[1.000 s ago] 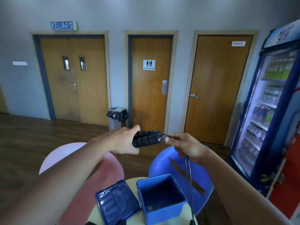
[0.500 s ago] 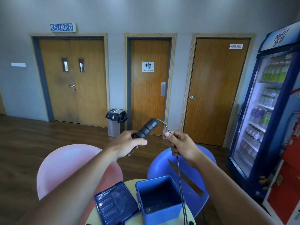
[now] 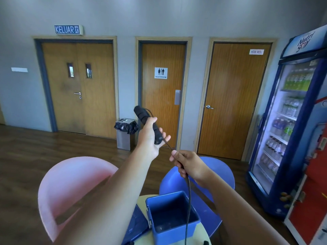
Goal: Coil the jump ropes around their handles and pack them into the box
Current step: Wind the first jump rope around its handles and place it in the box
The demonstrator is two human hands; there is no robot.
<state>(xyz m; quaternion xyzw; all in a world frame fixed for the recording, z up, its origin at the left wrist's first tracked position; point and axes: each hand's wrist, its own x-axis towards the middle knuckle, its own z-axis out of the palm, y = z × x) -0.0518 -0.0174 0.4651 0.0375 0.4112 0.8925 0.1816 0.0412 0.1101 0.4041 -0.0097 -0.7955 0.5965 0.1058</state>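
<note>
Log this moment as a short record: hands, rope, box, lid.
left hand: grips the black jump rope handle, raised and tilted
right hand: pinches the rope just below the handle
rope: runs from the handle through the right hand, then hangs down past the blue box
blue box: open, lid off
lid: lies beside the blue box, on its left

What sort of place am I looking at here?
Likely a public building's lobby or break area: a restroom door, a KELUAR exit sign, and a stocked drinks fridge.
</note>
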